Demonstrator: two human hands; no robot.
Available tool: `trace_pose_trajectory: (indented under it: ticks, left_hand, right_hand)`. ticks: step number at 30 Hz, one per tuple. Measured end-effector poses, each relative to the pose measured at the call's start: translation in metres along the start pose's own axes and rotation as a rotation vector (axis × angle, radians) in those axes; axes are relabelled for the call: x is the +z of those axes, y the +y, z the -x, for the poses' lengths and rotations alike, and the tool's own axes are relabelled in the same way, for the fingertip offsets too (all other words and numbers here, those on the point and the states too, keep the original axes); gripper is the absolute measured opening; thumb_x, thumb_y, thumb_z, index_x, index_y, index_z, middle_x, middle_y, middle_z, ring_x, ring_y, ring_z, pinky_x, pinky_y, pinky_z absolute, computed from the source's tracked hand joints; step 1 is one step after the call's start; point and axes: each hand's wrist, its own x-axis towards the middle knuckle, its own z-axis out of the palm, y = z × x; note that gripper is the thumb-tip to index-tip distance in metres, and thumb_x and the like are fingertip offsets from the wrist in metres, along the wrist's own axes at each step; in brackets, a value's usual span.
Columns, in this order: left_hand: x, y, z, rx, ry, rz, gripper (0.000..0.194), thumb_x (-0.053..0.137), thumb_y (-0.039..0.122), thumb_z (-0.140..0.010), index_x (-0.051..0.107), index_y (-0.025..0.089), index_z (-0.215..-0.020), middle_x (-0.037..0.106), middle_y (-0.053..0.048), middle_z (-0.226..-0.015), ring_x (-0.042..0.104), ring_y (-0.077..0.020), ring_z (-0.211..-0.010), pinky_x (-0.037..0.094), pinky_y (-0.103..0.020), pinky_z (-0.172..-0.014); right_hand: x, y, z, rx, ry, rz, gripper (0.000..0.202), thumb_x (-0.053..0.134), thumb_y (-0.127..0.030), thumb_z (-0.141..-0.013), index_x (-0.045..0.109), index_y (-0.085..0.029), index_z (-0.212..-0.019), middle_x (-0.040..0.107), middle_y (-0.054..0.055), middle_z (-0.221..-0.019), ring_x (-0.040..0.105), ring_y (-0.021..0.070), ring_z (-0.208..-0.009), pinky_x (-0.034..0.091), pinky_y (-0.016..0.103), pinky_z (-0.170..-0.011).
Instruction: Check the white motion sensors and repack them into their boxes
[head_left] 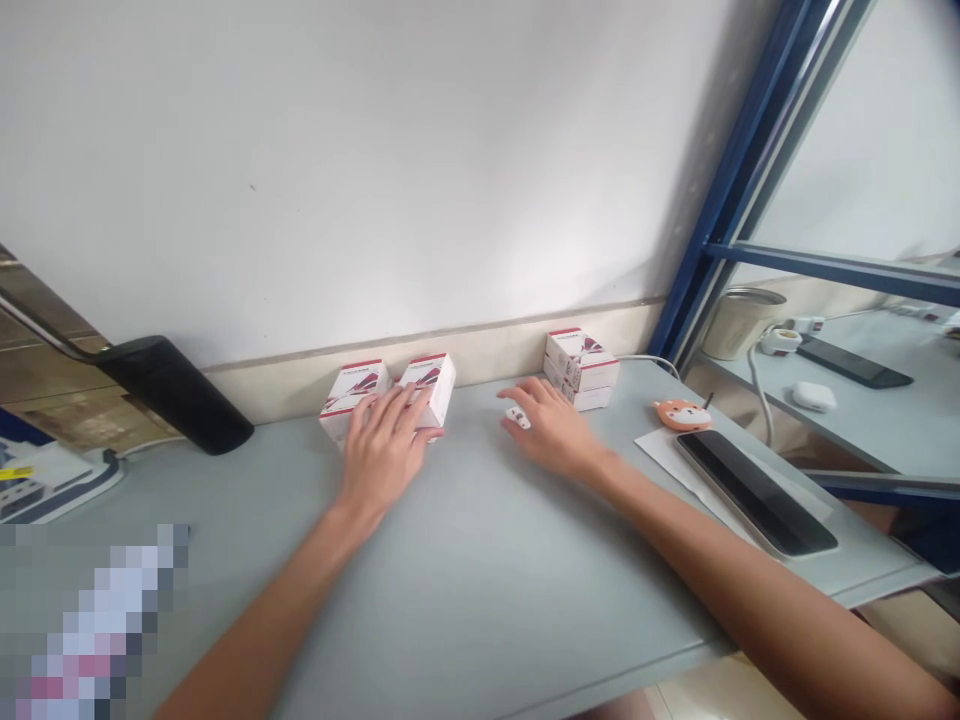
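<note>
Head view: left hand (381, 455) spreads wide over printed cartons (360, 383), probably light and stiff, best pinched by their sides; right hand (559, 432) curls around a white piece (516, 417), can't tell if gripping

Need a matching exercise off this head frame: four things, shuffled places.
Things
1. Left hand
2. Right hand
3. Flat black device with a white rim
4. Long black rounded object

Places
A. Lying partly on a white sheet, right side of the grey desk
B. Thumb and fingers around a small white object
C. Near the wall, left of every box
D. Fingers over the two side-by-side white-and-red boxes

Pairs: 1-D, 2-B, 3-A, 4-C
</note>
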Motion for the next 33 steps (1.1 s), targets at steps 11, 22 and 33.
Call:
trace_pose_trajectory:
  ticks: [11, 22, 33]
  left_hand:
    - [-0.008, 0.056, 0.017, -0.533, -0.006, 0.776, 0.059, 0.062, 0.055, -0.101, 0.050, 0.026, -0.151, 0.060, -0.013, -0.151, 0.057, -0.0308, -0.142, 0.046, -0.050, -0.119]
    - [-0.009, 0.062, 0.026, -0.253, -0.284, 0.817, 0.069, 0.075, 0.039, -0.095, 0.042, 0.032, -0.156, 0.063, -0.013, -0.148, 0.063, -0.0360, -0.136, 0.057, -0.055, -0.110]
    - [-0.042, 0.075, 0.016, 0.435, -0.189, 0.347, 0.064, 0.066, 0.005, -0.091, 0.053, 0.037, -0.144, 0.041, -0.013, -0.150, 0.062, -0.0280, -0.125, 0.063, -0.045, -0.094]
  right_hand:
    - [-0.023, -0.018, -0.001, 0.097, 0.066, -0.886, 0.055, 0.067, -0.059, -0.096, 0.065, -0.025, -0.139, 0.075, 0.006, -0.103, 0.070, 0.0227, -0.093, 0.059, 0.037, -0.083]
    - [-0.033, -0.050, 0.018, -0.183, 0.007, -0.716, 0.039, 0.073, -0.048, -0.096, 0.071, -0.026, -0.128, 0.078, 0.004, -0.109, 0.068, 0.0178, -0.085, 0.052, 0.030, -0.077]
    - [-0.054, -0.054, 0.004, 0.092, 0.079, -0.807, 0.040, 0.053, -0.055, -0.105, 0.074, -0.022, -0.096, 0.069, -0.001, -0.081, 0.057, 0.0130, -0.068, 0.044, 0.025, -0.062]
